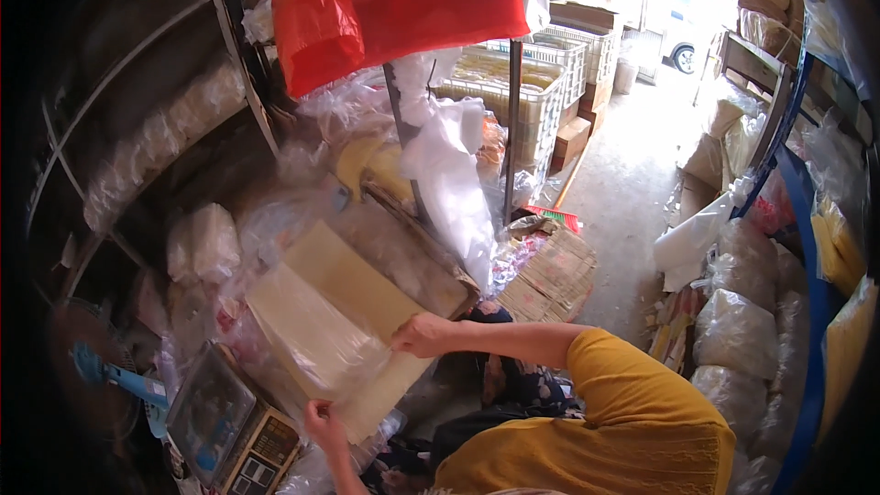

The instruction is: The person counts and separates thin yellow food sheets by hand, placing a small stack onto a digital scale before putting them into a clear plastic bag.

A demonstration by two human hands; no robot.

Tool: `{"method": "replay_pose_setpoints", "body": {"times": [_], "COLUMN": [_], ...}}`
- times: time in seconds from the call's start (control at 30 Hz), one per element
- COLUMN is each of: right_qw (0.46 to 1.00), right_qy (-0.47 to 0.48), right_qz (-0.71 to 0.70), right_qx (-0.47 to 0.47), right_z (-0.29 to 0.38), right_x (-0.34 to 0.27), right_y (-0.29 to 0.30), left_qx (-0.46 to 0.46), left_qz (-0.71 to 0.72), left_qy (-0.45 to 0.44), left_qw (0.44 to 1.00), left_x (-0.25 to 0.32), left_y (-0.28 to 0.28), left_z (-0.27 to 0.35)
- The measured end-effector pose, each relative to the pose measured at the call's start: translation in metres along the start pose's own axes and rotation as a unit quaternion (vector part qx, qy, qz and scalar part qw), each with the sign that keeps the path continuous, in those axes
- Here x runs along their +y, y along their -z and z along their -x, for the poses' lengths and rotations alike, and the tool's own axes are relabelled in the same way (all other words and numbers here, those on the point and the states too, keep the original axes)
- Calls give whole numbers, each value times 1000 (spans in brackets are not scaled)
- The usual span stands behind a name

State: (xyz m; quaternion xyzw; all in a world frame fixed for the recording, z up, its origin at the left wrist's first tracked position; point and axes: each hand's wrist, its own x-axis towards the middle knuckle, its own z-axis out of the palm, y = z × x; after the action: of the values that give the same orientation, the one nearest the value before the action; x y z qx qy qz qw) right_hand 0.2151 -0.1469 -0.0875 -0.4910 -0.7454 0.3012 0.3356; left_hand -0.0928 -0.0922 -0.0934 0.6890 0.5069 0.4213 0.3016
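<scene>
A flat stack of pale yellow sheets (364,275) lies across the work surface in front of me. Clear plastic film or a clear bag (323,323) covers its left and middle part, and its near edge runs between my hands. My right hand (423,335) pinches that edge at the stack's right side. At the lower left, my left hand (325,421) has its fingers curled at the other end of the edge; its hold on the plastic is partly hidden. Yellow sheet shows bare on both sides of the film.
A scale-like device (213,419) and a blue fan (117,375) stand at the lower left. Beyond the stack is a cardboard-edged tray (419,240). Red plastic (412,7) hangs above. A flattened carton (550,271), a broom (560,216) and filled bags (735,330) lie to the right.
</scene>
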Motion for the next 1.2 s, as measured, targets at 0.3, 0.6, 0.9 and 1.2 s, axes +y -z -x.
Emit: {"method": "replay_pose_setpoints", "body": {"times": [0.3,0.6,0.9,1.2], "right_qw": [987,999,964,984], "right_qy": [151,30,166,-155], "right_qz": [-11,-31,164,-72], "right_qx": [43,7,130,-48], "right_z": [-8,-16,-8,-8], "right_x": [-73,-84,-59,-77], "right_y": [-39,-38,-56,-49], "left_qx": [-141,-143,-168,-199], "left_qz": [172,-54,59,31], "left_qy": [7,-99,6,-118], "left_qw": [975,983,984,973], "left_x": [88,51,73,68], "left_y": [-1,-23,-25,-23], "left_z": [34,23,17,21]}}
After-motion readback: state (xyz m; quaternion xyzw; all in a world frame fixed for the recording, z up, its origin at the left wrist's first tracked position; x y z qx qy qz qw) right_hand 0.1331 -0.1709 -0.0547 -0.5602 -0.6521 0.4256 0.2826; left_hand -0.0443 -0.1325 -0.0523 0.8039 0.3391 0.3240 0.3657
